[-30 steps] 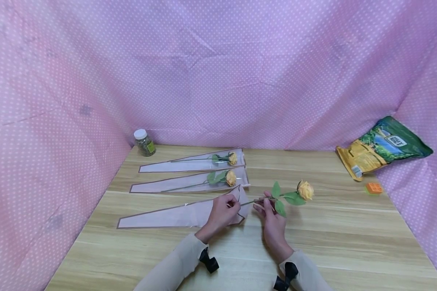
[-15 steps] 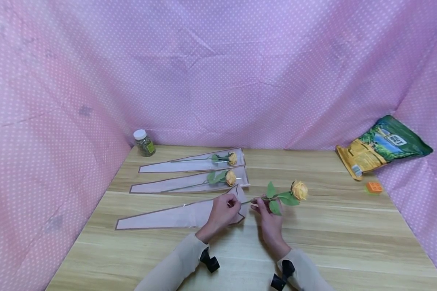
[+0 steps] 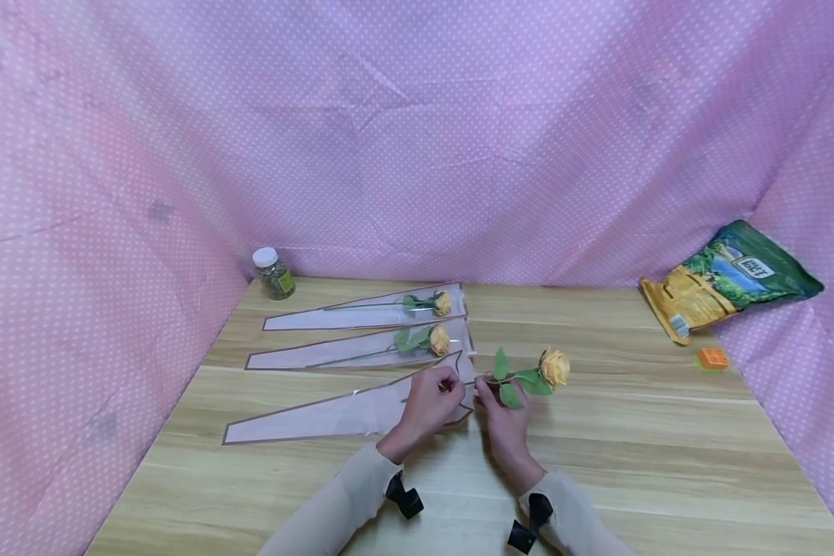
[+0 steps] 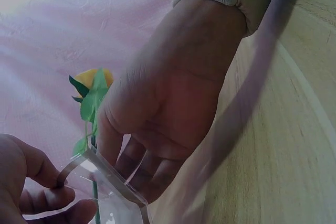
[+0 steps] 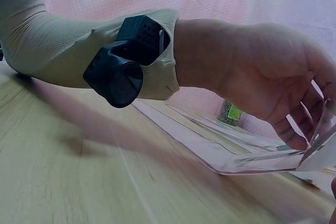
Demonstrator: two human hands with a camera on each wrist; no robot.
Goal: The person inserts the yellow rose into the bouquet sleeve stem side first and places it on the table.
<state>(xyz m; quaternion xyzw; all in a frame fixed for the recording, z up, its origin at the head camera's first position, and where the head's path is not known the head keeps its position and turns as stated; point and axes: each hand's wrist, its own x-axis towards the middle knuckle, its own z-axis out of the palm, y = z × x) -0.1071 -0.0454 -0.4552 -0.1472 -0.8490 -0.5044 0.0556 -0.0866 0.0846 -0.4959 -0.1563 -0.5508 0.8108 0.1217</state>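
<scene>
My left hand (image 3: 427, 403) pinches the open mouth of a long, tapering flower sleeve (image 3: 320, 413), clear with a dark border. In the left wrist view its fingertips hold the sleeve's rim (image 4: 113, 174). A yellow artificial rose (image 3: 554, 367) with green leaves lies in my right hand (image 3: 506, 425), whose thumb and fingers grip the stem close to the mouth. The stem's lower part (image 4: 95, 192) runs inside the sleeve. From the right wrist view, my left hand (image 5: 262, 72) holds the mouth raised off the table; the rose is not visible there.
Behind lie two more sleeves, each with a yellow rose (image 3: 439, 340) (image 3: 442, 303) inside. A white-capped jar (image 3: 275, 275) stands at the back left. On the right are a green and yellow bag (image 3: 733, 278) and an orange block (image 3: 713, 357). Pink dotted cloth (image 3: 417, 154) encloses the wooden table (image 3: 632, 463).
My right hand has moved left with the rose, bringing the bloom nearer the sleeve and the stem further into it. The left hand keeps its pinch on the mouth, shifting slightly right.
</scene>
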